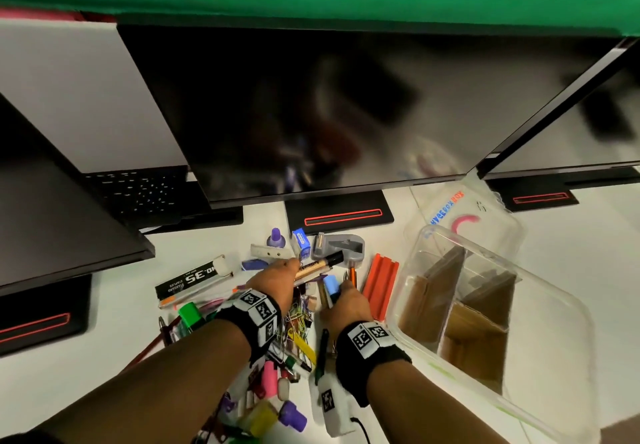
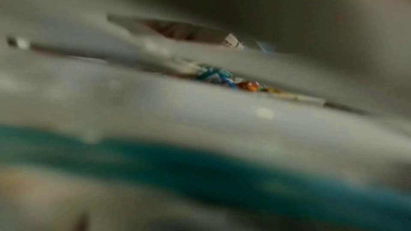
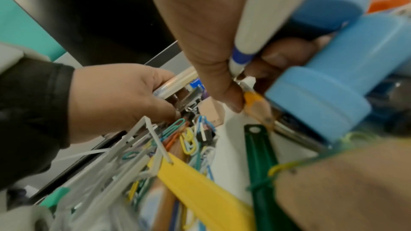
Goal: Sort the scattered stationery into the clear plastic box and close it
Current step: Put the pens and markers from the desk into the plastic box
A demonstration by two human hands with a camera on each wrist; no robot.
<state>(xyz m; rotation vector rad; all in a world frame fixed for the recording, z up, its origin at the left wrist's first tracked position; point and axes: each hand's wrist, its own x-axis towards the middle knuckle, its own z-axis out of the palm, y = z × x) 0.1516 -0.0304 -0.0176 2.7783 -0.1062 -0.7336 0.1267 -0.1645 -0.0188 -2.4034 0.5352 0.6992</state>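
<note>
Left hand (image 1: 277, 275) grip clamped on gold black-capped marker (image 1: 317, 265). Right hand (image 1: 346, 301) grip clamped on blue-capped markers (image 1: 331, 286) plus pencil. Clear plastic box (image 1: 540, 279) open just right, cardboard dividers inside. Advise: lift bundles level, drop lengthwise into one compartment; loose paper clips (image 3: 189, 140) snag risk.

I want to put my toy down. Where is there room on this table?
Bare white table lies right of the clear plastic box, and more bare table left of the colourful stationery pile. The middle is crowded: both hands, the left hand and right hand, are full there.
</note>
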